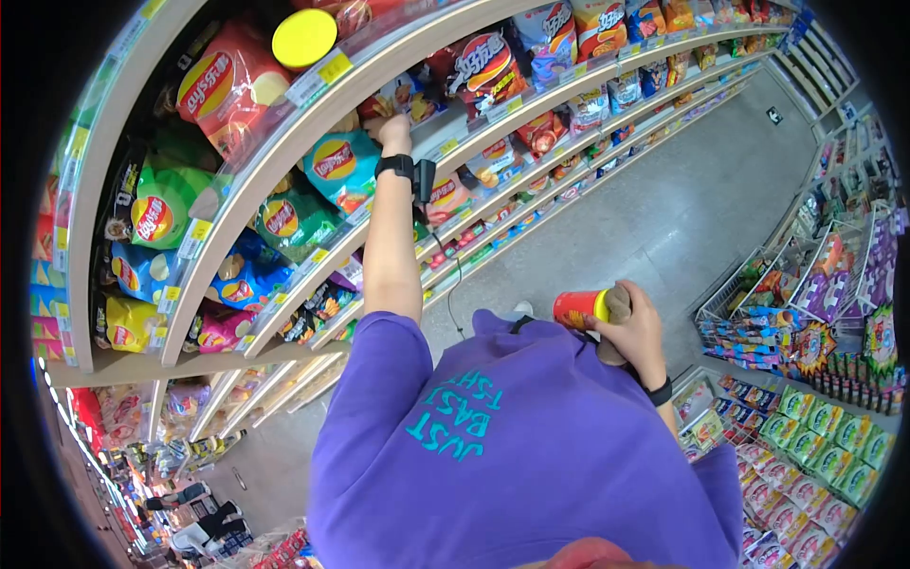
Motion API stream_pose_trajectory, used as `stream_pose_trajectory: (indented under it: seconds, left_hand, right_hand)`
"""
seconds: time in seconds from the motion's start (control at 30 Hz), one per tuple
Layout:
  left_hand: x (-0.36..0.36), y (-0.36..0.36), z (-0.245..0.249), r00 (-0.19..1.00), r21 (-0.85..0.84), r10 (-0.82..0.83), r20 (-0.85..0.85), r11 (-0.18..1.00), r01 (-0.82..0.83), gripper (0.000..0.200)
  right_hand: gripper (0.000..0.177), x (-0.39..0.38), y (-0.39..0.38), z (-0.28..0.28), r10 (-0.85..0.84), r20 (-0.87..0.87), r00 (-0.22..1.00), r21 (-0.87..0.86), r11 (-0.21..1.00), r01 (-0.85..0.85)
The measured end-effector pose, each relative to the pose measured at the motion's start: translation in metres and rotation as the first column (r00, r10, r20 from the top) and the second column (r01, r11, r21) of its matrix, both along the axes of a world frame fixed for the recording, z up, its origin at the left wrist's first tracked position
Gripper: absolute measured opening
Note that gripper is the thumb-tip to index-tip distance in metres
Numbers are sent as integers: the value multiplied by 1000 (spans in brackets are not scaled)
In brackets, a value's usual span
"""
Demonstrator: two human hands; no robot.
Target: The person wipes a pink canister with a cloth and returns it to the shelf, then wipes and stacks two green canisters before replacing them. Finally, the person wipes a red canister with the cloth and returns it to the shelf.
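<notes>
My left hand (389, 131) reaches into the shelf with curled fingers at the lower edge of a dark snack bag (396, 97) with chips pictured on it. A teal chip bag (339, 166) stands just below that wrist. In front of my body, my right hand (633, 327) is closed around a red canister (573, 309) with a yellow end, lying sideways. A brownish rounded thing (618, 303) shows between thumb and fingers beside the canister; I cannot tell what it is. Both wrists wear black bands.
Curved-looking shelves of chip bags (161, 204) fill the left and top, with price tags along their edges. A yellow-lidded can (304, 38) stands on an upper shelf. Grey floor (664, 209) runs along the aisle. At right are wire racks (730, 318) of packaged snacks. A dark cable (459, 284) hangs near my left arm.
</notes>
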State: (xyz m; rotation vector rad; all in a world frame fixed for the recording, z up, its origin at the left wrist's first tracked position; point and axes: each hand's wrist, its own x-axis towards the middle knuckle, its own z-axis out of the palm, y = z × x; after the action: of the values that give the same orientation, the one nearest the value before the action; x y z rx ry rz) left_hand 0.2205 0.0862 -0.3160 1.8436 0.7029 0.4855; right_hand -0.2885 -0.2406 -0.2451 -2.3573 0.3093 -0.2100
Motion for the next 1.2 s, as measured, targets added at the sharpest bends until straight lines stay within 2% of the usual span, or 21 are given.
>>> stream_pose_trajectory:
  seconds: [0.07,0.1,0.13,0.2,0.27,0.37,0.43,0.47,0.5,0.53,0.6,0.63,0.67,0.7,0.73,0.8,0.87,0.9,1.0,1.07,1.2]
  left_hand:
    - [27,7,-27,964,165,162,-211,978,-128,86]
    - [12,21,-21,994,44,-109,-27,993,110,89]
    - [40,26,-37,997,22,-54,-56,998,56,86]
    - [-10,-4,26,995,-71,0,-96,997,-6,77]
    - [-19,-6,27,998,-173,42,-37,984,-48,66]
    - [-50,-6,42,894,-246,-267,360,897,367,59]
    - [-40,3,20,762,-341,-414,498,714,611,51]
    - [-81,-15,50,799,-325,-476,369,739,590,47]
    - [-123,-42,76,721,6,-578,382,782,624,48]
    - [-147,-63,85,793,37,-572,209,815,578,50]
    - [-200,-106,87,529,-7,-766,367,566,825,48]
    - [-215,-120,84,422,-78,-882,210,415,907,44]
    - [-234,-138,78,181,-124,-949,257,154,980,45]
    - [-256,-153,73,-92,-16,-966,240,-98,995,50]
    - [-288,-171,86,-278,-106,-945,173,-298,949,59]
    - [-337,-198,92,-591,-58,-807,2,-590,805,72]
    - [-377,-224,93,-580,220,-813,-47,-575,788,85]
    - [-386,-238,86,-525,39,-851,2,-524,851,90]
    - [-400,-264,83,-547,72,-831,101,-542,837,79]
    - [-410,-277,88,-654,79,-742,149,-650,756,76]
    - [-435,-283,102,-712,96,-691,121,-706,701,68]
  right_hand:
    - [66,2,11,15,16,-35,999,-4,1000,-16]
    - [66,12,8,23,12,-24,1000,-25,1000,-12]
    - [66,18,5,24,5,-13,1000,-34,999,-6]
    - [66,20,7,19,34,25,999,7,999,-34]
    - [67,23,9,19,15,26,1000,-13,1000,-15]
    - [68,25,12,15,-6,42,999,-29,1000,7]
    - [70,23,10,14,10,66,998,-11,1000,-10]
    - [71,22,7,11,4,67,998,-1,1000,-4]
    - [72,21,5,9,-26,71,997,3,1000,26]
    - [73,19,3,14,-35,53,998,25,999,34]
    - [76,14,-5,13,-85,78,993,65,995,80]
    - [70,13,-7,21,-91,42,995,7,996,91]
    - [72,11,-10,27,-140,-14,990,-26,990,139]
    - [75,7,-14,27,-176,-2,984,-18,984,176]
    - [74,4,-17,32,-217,44,975,-28,975,218]
    - [73,-4,-21,47,-348,89,933,-60,933,354]
    - [71,-11,-24,63,-345,-12,939,-7,939,345]
    - [71,-17,-24,66,-426,-1,905,-18,905,425]
    - [70,-41,-18,71,-536,62,842,27,844,536]
    - [67,-53,-9,73,-595,204,777,92,802,590]
    - [41,-74,7,73,-766,246,594,-1,613,790]
